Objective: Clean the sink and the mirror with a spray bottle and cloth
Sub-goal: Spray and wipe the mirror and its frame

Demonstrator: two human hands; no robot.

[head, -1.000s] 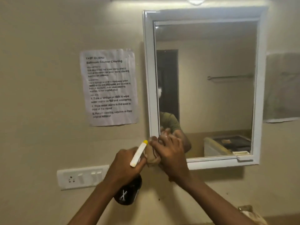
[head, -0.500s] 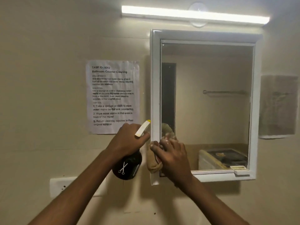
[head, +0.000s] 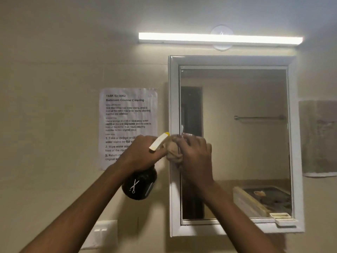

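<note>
A white-framed mirror (head: 237, 125) hangs on the beige wall ahead. My right hand (head: 196, 156) presses a bunched tan cloth (head: 173, 150) against the mirror's left edge, about halfway up the frame. My left hand (head: 142, 154) grips a black spray bottle (head: 139, 183) with a white and yellow trigger head (head: 159, 141), held just left of the mirror frame and touching the cloth. The bottle's body hangs below my fist. The sink is out of view.
A printed task sheet (head: 127, 115) is taped to the wall left of the mirror. A lit tube light (head: 218, 38) runs above the mirror. A white switch plate (head: 104, 232) sits low on the wall. A grey patch (head: 318, 137) marks the wall at right.
Both hands have risen along the mirror's left frame, from its lower corner to mid-height, with the cloth and bottle. The view has tilted upward, revealing the light.
</note>
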